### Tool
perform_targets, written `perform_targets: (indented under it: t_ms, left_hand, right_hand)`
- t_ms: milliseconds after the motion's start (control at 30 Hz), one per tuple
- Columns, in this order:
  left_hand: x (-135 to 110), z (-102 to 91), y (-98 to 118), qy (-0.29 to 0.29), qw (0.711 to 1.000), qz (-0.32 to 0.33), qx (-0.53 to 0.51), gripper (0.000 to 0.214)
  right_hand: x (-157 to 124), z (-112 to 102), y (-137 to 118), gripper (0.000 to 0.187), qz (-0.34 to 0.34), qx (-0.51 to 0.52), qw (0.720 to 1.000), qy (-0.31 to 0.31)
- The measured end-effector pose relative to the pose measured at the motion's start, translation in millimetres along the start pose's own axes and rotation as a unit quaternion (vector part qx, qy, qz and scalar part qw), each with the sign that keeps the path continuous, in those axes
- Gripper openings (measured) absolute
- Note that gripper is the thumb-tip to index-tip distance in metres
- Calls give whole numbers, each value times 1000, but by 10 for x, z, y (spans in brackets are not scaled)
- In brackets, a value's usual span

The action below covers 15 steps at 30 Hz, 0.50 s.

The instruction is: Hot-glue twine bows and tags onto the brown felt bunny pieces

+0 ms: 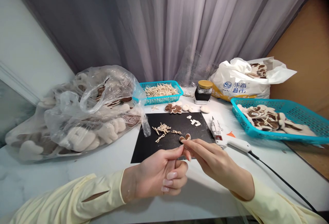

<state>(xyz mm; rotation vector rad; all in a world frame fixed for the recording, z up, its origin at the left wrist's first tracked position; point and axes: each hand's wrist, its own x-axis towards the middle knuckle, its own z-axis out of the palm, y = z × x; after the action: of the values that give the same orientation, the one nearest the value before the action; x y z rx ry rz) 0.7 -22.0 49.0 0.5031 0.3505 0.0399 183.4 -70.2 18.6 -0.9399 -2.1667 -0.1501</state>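
Note:
My left hand (pixel 159 174) is curled closed over the near edge of a black mat (pixel 174 131), its thumb and forefinger pinching a small brown heart-shaped piece (pixel 184 138). My right hand (pixel 210 158) meets it from the right, with its fingertips pressed on the same piece. Several small cream bows (pixel 163 129) lie on the mat just beyond the hands. A few white labels (pixel 195 121) lie further back on the mat.
A white glue gun (pixel 226 138) with a black cord lies right of the mat. Clear bags of plush hearts (pixel 84 114) fill the left. Behind are a teal basket of bows (pixel 160 92), a jar (pixel 203 92), a white bag (pixel 244 80), and a teal basket of hearts (pixel 277 119).

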Motion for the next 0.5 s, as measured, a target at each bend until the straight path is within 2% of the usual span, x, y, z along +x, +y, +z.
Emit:
perform_targets:
  t_ms: [333,400,500]
  left_hand:
    - [37,-20,-12,24,999,-29,-11,58]
    - [37,-40,-25,24,999,-29,-12,54]
    - [56,-87,-17,33,999,-20,-11,40]
  right_hand:
    - [-24,43,8,31,-14,-56,998,-18]
    - [-36,42,47,26,-3,-66,998,0]
    - [-37,4,93,20,50,-53,994,79]
